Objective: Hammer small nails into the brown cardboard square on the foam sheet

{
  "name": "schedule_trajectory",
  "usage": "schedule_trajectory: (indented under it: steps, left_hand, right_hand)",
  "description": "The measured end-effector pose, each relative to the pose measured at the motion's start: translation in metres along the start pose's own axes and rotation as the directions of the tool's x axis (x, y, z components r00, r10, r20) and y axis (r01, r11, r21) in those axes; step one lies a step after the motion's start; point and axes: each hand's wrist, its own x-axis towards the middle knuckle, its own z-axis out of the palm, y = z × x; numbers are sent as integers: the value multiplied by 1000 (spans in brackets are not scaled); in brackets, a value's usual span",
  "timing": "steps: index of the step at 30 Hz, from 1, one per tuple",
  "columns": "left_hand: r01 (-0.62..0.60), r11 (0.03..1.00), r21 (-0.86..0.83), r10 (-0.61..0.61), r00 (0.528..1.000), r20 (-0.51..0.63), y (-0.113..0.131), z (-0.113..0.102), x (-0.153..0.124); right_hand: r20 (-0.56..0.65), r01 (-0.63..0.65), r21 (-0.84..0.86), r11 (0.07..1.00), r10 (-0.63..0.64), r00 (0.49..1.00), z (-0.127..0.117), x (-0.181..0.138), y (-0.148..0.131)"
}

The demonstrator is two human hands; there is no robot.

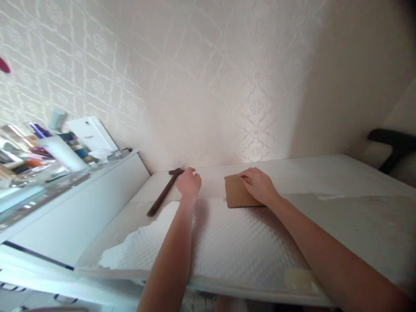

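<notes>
Cardboard rectangle (241, 195), brown, lies right of frame centre, long axis apparently crosswise, beneath the nearer right hand (260, 186), fingertips together, contents unclear; left hand (189, 182), fingers loosely apart, beside dark long-handled hammer (162, 197).

Our left hand (189, 183) is half curled just beside the head of a hammer (162, 198), near the table's (360, 225) back-left corner. Our right hand (261, 185) bends over a brown cardboard piece (239, 196) nearer the back edge — whatever its fingertips pinch is too small to tell — while a white quilted sheet (240, 242) reaches the front edge.
</notes>
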Motion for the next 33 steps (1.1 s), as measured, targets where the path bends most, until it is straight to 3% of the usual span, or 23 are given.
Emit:
schedule_trajectory:
  steps: [4,9,18,27,33]
  left_hand:
    - [174,966,189,-161,983,-83,-21,2,7]
    - [327,918,224,-320,945,-68,-43,10,16]
    - [313,922,230,-308,950,-55,-58,7,19]
    - [377,919,114,-375,926,-42,-50,3,15]
    - [237,966,106,-226,968,-105,-32,-4,8]
  right_hand:
    - [-18,-15,-9,1000,15,1000,0,-2,3]
    - [-25,-21,-21,1000,20,999,1,-3,8]
    - [30,-27,-39,999,28,999,2,-4,12]
    - [119,-72,-94,993,83,989,1,-5,13]
    - [232,-68,-81,994,85,969,4,-5,12]
